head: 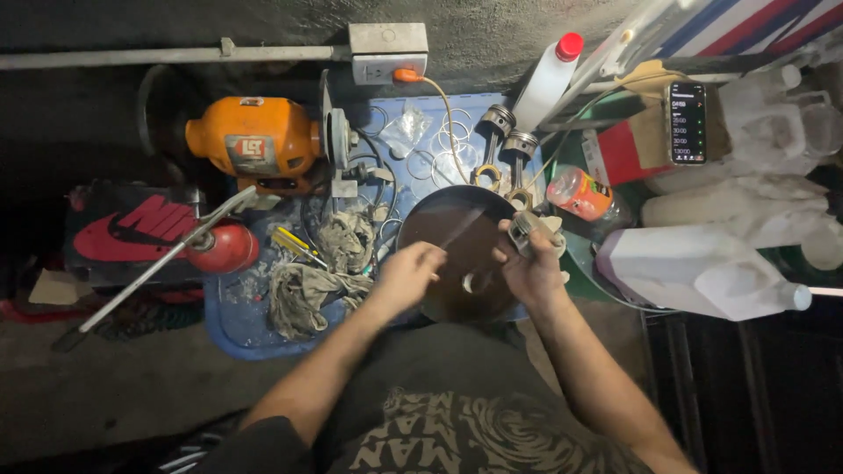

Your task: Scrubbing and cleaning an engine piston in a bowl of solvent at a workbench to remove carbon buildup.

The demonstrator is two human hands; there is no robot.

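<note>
- Hands meet over a dark round pan [457, 263] that sits at the near edge of a blue tray [230, 326] in front of the person.
- Right hand [529, 268] has its grip clenched around a grey metal piston [529, 230], holding it just above the pan's right rim.
- Left hand [409, 274] hovers over the pan's left side with fingers pinched together; a thin strip [461, 228] runs from the fingertips across the pan, but it is too blurred to tell whether the hand truly grips it.
- Small pale ring [470, 282] lies inside the pan, between the two hands.
- Two more pistons with rods [509, 145] rest on the tray just beyond the pan, near several loose thin rings [450, 140].
- Dirty grey rags [307, 290] lie heaped on the tray left of the pan, with a yellow-handled screwdriver [294, 244] just beside them.
- Orange bench grinder [263, 140] stands at the far left of the tray.
- Red round object with a long metal rod [219, 247] lies left of the rags.
- White bottle with a red cap [549, 79] leans at the back, right of the wall socket [388, 54] with an orange plug.
- Phone [687, 123] with a lit screen stands on a red box [628, 149] to the right.
- White plastic jug [694, 272] lies on its side, right of the right hand; a small bottle with an orange label [581, 195] lies near it.
</note>
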